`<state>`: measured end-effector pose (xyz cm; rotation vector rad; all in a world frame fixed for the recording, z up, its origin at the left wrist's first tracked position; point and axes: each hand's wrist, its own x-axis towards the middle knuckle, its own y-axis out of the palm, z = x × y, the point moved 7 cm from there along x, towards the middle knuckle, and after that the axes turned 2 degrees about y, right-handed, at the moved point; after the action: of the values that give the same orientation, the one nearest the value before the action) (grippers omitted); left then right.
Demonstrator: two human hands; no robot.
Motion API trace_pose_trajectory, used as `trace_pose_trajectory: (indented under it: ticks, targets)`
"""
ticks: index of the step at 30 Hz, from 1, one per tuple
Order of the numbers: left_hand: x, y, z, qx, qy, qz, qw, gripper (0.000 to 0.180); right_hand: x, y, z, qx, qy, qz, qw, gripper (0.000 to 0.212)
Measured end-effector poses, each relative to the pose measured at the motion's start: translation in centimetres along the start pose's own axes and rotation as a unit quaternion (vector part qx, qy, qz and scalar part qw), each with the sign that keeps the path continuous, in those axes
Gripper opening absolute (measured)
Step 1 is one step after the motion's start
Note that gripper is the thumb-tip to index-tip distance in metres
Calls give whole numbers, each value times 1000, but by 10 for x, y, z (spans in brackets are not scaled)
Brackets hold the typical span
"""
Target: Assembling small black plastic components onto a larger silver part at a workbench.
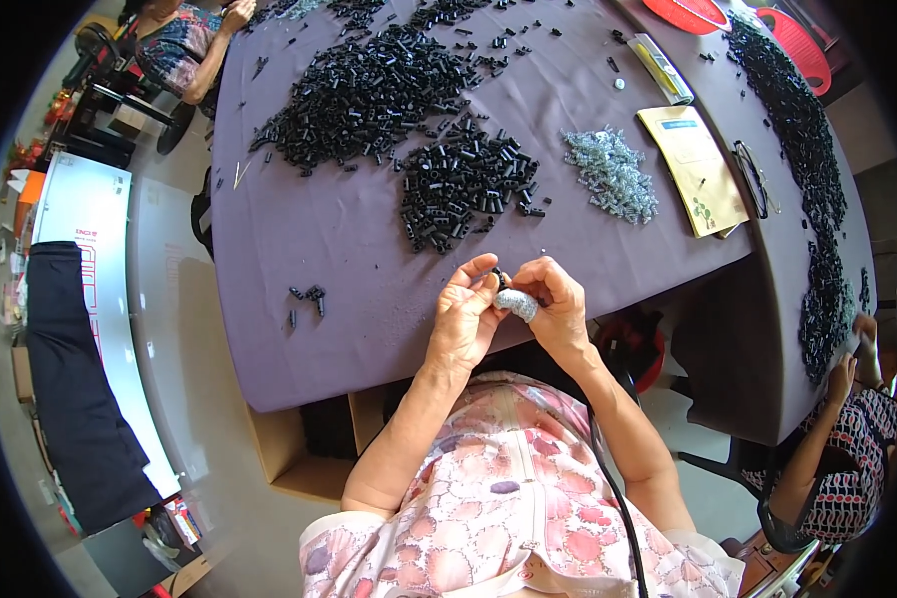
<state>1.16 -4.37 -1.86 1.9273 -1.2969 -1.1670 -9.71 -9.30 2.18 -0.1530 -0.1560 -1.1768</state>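
My left hand is closed in a pinch near the table's front edge, with a small black tube piece at its fingertips. Close against it is my right hand, its fingers curled together; whatever they pinch is too small or hidden to tell. A rounded grey, speckled thing shows between the two hands, perhaps a wrapping on a finger. Beyond my hands lies a heap of short black tube pieces. To its right is a pile of small clear pieces.
A larger black heap covers the far left of the purple-grey tablecloth. Several loose black pieces lie at left. A yellow booklet and glasses lie at right. Other people work far left and lower right.
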Motion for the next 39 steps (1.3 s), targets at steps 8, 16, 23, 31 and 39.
trace_pose_trajectory:
  ticks: [8, 16, 23, 31, 39]
  targets:
    - [-6, 2, -8, 35, 18, 55, 998, 37, 15, 12, 18, -67, -2, 157, 985, 42]
    - [-5, 2, -6, 65, 5, 34, 997, 27, 7, 9, 5, -6, 36, 144, 989, 39]
    - [-2, 0, -5, 68, 0, 22, 997, 28, 6, 8, 0, -22, 16, 135, 990, 33]
    - [-3, -3, 0, 58, -12, 6, 998, 35, 5, 6, 1, -36, -19, 96, 995, 29]
    - [0, -5, 12, 13, -19, 54, 998, 37, 6, -3, 2, 16, 7, 80, 997, 22]
